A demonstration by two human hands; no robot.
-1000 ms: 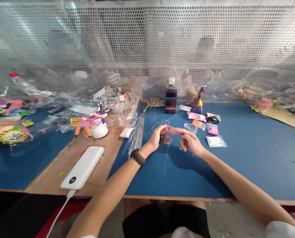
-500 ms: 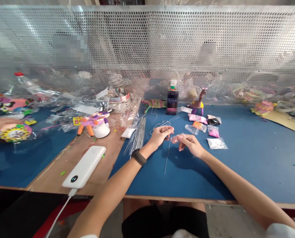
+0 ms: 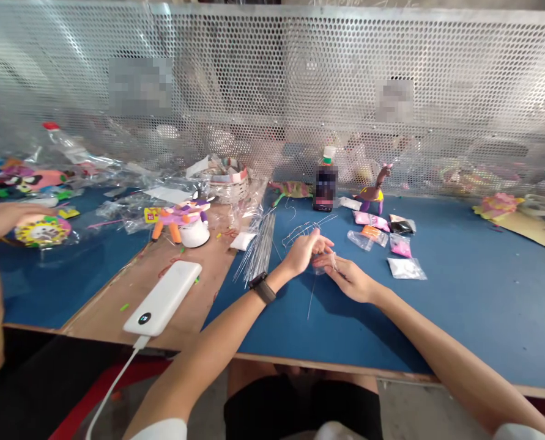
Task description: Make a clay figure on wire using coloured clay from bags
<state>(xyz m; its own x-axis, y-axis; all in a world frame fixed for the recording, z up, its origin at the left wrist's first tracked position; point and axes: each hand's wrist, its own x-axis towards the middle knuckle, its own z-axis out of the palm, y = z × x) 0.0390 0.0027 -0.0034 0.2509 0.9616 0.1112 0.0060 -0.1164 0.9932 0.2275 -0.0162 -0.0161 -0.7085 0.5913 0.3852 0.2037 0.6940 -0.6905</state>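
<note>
Over the blue worktop, I see my right hand pinching a clear plastic bag just beside my left hand, whose fingers curl; I cannot tell whether they grip anything.

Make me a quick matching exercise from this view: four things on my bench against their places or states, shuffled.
Things
1. small clear plastic bag
2. white rectangular power bank
3. bundle of thin, straight silver wires
4. brown, yellow and purple long-necked figure

Places or states
A. lying on the blue tabletop
B. upright, right of the dark white-capped bottle
C. at the fingers of the right hand
D. on the brown board, white cable plugged in

Pairs: 1-C, 2-D, 3-A, 4-B
</note>
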